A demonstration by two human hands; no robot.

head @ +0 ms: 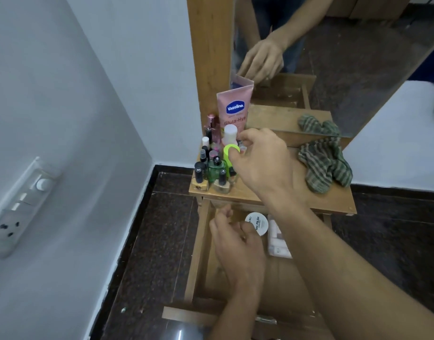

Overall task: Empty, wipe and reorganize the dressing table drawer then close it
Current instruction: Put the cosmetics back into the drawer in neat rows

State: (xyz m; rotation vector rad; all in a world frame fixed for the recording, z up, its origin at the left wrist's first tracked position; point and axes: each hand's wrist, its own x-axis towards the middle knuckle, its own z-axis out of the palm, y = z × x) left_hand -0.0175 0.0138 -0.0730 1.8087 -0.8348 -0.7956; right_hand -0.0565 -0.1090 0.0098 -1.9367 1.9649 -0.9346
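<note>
Head view: nearest the camera, the open wooden drawer (198,253) of the dressing table is seen pulled out over the dark speckled floor, with a metal handle (267,320) on its front board. Inside it the left hand (235,244) is held low with fingers loosely curled. Its thumb lies against a white round nail-polish tub (259,223), but whether the tub is gripped cannot be told. Just beside the tub, a clear flat packet (278,241) is laid on the drawer bottom. Above, on the wooden table top (334,200), the right hand (262,158) is stretched to a crowded cluster of small nail-polish bottles (211,173) at the left corner. A lime-green round container (229,152) is pinched between its thumb and forefinger. A pink Vaseline tube (233,109) is stood upright behind the cluster. A green striped crumpled cloth (324,165) is laid on the right of the top, apart from the bottles. Farthest back, hand and cloth are reflected in the wood-framed mirror (358,69).
</note>
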